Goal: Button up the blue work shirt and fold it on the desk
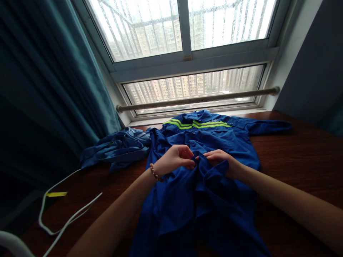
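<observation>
A dark blue work shirt (174,203) with yellow-green reflective stripes lies spread out face up, its collar toward the window and one sleeve stretched to the right. Over the middle of its front, my left hand (177,157) pinches the fabric at the front edge between thumb and fingers. Close beside it, my right hand (222,160) grips the other front edge, with a fold of cloth hanging over its fingers. Between the fingertips the cloth is bunched up. Whether a button is held there is hidden. Above the hands, small buttons show along the shirt's front.
A crumpled lighter-blue garment (125,144) lies left of the shirt on the dark wooden surface (289,164). A white cable (41,210) with a yellow tag (56,194) curls at lower left. Behind stand a window with a metal rail (198,100) and a teal curtain (80,71).
</observation>
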The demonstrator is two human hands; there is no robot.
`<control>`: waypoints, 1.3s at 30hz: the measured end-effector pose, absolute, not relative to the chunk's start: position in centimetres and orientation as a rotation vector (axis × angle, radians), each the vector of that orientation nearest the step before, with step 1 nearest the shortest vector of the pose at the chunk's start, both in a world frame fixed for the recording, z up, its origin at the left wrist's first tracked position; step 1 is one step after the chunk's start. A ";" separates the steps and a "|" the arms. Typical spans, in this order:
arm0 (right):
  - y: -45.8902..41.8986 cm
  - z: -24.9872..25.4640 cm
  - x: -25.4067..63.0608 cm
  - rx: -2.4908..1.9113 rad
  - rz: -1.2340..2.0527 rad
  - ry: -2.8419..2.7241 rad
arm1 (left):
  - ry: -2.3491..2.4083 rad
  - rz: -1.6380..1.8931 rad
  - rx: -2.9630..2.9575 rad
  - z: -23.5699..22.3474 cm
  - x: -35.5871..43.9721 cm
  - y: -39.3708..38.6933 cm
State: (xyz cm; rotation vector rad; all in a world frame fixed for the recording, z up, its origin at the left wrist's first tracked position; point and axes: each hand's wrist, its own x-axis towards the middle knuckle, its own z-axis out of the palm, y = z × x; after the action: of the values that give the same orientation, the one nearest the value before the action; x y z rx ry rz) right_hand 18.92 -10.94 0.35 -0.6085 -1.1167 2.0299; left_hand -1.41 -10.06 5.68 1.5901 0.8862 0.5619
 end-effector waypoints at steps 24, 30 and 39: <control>-11.4 0.1 18.0 -0.940 1.383 -1.448 | 1.022 0.768 1.611 4.0 0.6 -11.7; -12.2 0.2 18.0 -1.038 0.867 -1.733 | 1.093 0.764 1.415 4.2 1.3 -12.4; -12.9 0.0 17.6 -1.034 0.543 -1.913 | 1.169 0.928 1.011 2.4 2.0 -12.5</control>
State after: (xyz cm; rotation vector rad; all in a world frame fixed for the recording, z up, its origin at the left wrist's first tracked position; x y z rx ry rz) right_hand 17.57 -12.89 0.02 -1.0343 -1.9126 0.5434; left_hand 2.03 -12.49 2.39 1.0113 1.1689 0.9277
